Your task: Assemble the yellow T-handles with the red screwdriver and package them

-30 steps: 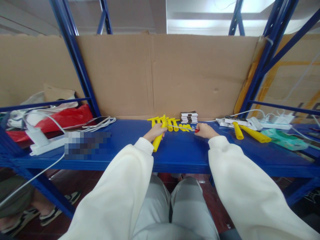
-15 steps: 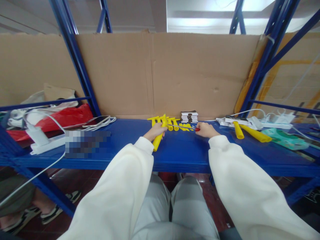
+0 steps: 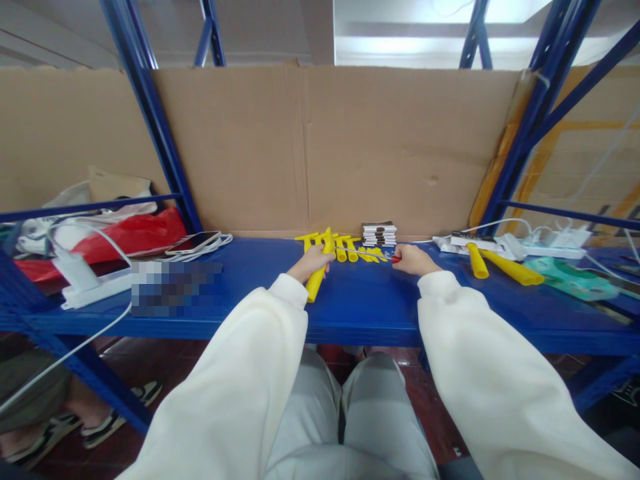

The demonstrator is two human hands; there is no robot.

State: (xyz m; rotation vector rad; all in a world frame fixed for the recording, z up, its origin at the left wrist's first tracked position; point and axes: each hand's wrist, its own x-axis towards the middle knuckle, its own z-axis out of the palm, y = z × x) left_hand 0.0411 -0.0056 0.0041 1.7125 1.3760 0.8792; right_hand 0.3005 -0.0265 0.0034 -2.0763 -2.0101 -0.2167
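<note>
My left hand (image 3: 311,263) is wrapped round a yellow plastic tool with a tubular handle (image 3: 315,287), held tilted above the blue shelf. In my right hand (image 3: 414,259) is a screwdriver with a red handle (image 3: 396,259); its thin metal shaft (image 3: 367,253) points left and reaches the yellow tool near its upper end. Exactly where the tip meets the tool is too small to tell. Behind the shaft lie several similar yellow tools (image 3: 351,251) in a row and a group of small yellow pieces (image 3: 374,255).
A stack of folded printed papers (image 3: 379,233) stands against the cardboard wall (image 3: 240,147). On the right lie two yellow tubes (image 3: 513,268), a green packet (image 3: 573,277) and a power strip (image 3: 555,251). At left are a red bag (image 3: 130,237), cables and a phone. Another person's shoes (image 3: 105,427) show below.
Hardly anything differs. Both hands keep the same hold on the yellow tool and the screwdriver, with only a tiny shift of the whole view.
</note>
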